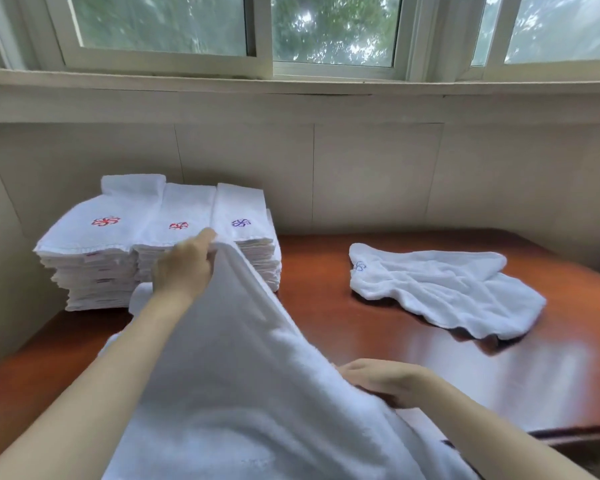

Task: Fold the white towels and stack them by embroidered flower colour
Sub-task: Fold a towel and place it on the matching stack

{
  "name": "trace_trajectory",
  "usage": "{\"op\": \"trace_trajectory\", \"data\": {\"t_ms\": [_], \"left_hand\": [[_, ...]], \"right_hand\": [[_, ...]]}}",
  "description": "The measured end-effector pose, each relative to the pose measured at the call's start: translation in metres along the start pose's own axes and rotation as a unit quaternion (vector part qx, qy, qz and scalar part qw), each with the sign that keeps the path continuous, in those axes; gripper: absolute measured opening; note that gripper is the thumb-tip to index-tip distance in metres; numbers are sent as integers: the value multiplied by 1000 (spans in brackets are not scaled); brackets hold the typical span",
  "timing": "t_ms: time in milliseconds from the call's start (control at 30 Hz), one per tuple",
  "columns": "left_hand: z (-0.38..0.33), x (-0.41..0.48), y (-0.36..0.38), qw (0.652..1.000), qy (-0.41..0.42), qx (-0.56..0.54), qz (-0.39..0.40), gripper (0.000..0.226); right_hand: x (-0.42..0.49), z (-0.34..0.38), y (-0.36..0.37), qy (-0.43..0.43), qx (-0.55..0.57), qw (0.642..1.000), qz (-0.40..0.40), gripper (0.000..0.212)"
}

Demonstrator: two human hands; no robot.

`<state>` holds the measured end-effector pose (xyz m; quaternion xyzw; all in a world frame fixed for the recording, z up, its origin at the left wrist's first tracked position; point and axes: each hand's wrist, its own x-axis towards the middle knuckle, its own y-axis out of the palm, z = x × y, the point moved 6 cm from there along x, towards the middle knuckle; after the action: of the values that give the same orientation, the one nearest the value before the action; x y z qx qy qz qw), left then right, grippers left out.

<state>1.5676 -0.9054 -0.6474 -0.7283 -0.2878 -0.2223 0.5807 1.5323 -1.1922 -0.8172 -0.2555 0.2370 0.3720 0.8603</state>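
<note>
towel held up, long axis from near edge of surface toward far-left stacks; far corner gripped by left hand, nearer stacks; near end pinched by right hand.

Left hand and right hand bare; left forearm and right forearm unsleeved to frame edge; fingers apparently slender.

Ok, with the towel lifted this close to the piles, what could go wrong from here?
1. The left hand lifts the held towel right in front of the red-flower stacks and the purple-flower stack. A sweep there could skew their top layers.
2. No flower shows on the held towel, and the stacks stand pressed side by side, so it might end up on the wrong colour.
</note>
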Motion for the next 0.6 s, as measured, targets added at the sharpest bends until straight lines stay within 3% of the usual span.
{"op": "trace_trajectory", "data": {"t_ms": [33, 100, 267, 367, 400, 467, 533, 600], "left_hand": [[-8, 10, -11, 1000, 16, 8, -10, 15], [-20, 29, -30, 999, 35, 29, -23, 7], [-7, 65, -61, 996, 2, 82, -29, 12], [10, 76, -71, 994, -20, 102, -40, 16], [14, 78, -74, 993, -19, 109, -42, 16], [23, 80, -81, 992, -36, 118, -35, 17], [44, 92, -97, 990, -73, 117, -34, 18], [69, 116, -126, 989, -92, 100, -63, 22]], "right_hand": [[2, 4, 2, -10, -21, 1000, 6, 25], [2, 11, 3, -32, -31, 998, 40, 29], [-22, 27, -2, -88, 76, 988, 101, 30], [-33, 31, -9, -37, -44, 994, 96, 24], [-36, 38, -18, -21, -105, 993, 58, 20], [-47, 64, -61, 15, -242, 964, -107, 27], [-81, 105, -121, 12, -322, 892, -316, 30], [-134, 152, -167, -40, -295, 812, -501, 9]]}}
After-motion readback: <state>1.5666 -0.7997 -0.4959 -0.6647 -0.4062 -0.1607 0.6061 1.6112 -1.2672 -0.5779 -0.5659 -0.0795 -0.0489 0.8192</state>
